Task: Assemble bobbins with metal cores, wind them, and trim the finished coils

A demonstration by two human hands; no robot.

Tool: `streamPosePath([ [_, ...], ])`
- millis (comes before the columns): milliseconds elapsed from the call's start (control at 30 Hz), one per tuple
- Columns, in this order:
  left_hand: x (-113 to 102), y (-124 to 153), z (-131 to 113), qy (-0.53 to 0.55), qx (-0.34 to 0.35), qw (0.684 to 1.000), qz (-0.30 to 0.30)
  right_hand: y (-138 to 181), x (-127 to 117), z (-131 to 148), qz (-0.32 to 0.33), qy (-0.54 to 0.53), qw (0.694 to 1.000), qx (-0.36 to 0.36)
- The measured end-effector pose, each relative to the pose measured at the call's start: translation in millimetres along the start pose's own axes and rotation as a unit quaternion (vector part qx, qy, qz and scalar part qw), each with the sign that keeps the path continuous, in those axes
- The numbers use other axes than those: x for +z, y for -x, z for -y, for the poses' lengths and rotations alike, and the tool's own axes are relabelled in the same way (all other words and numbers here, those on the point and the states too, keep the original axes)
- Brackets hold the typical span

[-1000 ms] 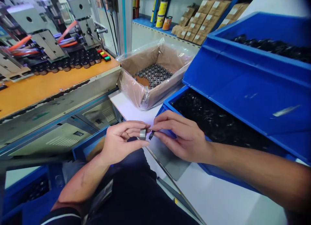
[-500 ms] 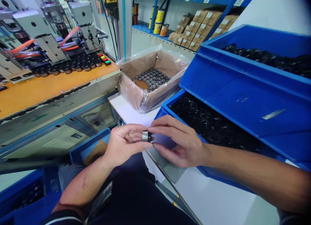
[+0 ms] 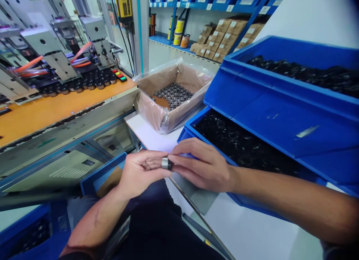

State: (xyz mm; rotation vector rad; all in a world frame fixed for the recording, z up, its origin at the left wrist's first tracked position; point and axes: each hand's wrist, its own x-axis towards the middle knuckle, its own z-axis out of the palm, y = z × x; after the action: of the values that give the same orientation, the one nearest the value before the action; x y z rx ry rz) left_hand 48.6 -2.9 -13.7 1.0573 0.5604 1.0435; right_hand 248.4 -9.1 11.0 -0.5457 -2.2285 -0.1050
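Note:
Between both hands, above the near edge of the white table, is a small ribbed metal cylinder with a black part on its right end. My left hand is closed on the cylinder, its thumb below and fingers behind. The fingertips of my right hand press together at the black end and partly hide it. Just beyond my right hand sits a blue bin full of black plastic parts.
A plastic-lined cardboard box of metal parts stands on the white table. Another blue bin rests above the lower one at right. At left, a machine stands over an orange worktop with a row of cylinders.
My right fingers have closed in on the black end of the cylinder, where they were more spread before. Both hands and the cylinder sit slightly lower and further left in view.

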Motion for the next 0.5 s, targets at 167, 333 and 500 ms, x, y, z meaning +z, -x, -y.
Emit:
streamPosePath([
  [167,-0.3,-0.9,-3.5,-0.014,-0.018,1.0,0.008,-1.5,-0.6,-1.4,-0.004,0.026,0.999,-0.029],
  [333,4.6,2.0,13.3,-0.046,0.015,0.995,-0.084,-6.4,0.6,-1.6,-0.05,0.109,0.989,-0.086],
  [500,-7.3,-2.8,23.2,-0.2,0.135,0.961,-0.138,-5.8,5.0,-12.4,-0.081,0.113,0.988,-0.07],
])
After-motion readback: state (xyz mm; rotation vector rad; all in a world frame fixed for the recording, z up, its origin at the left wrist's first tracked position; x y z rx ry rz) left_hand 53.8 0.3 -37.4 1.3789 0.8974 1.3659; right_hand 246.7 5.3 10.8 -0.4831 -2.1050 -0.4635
